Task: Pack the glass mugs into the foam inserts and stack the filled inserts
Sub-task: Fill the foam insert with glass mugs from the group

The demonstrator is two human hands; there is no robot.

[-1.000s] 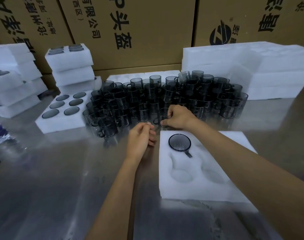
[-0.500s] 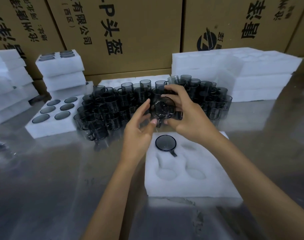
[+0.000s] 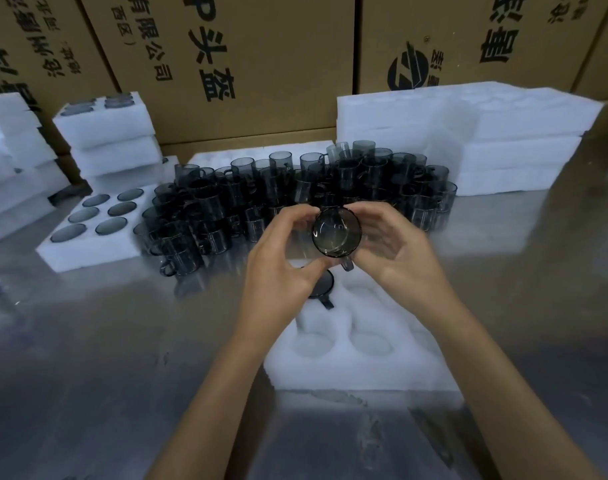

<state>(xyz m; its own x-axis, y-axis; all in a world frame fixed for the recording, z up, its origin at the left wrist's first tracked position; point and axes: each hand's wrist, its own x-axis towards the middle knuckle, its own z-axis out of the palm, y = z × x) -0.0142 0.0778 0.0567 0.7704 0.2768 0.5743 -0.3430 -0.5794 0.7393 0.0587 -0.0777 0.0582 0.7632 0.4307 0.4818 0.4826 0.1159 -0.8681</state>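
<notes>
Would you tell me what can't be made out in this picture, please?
Head view:
- Packed mug: mostly hidden by the left hand.
- Insert: its far pockets are covered by both hands and the held mug.
- Right hand: its fingertips are behind that mug.
- Mug pile: too crowded to count.

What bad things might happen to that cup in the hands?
1. The glass mug is held in the air over the foam insert by the left hand and right hand; a slip might drop it.
2. It might knock the mug already seated below.
</notes>
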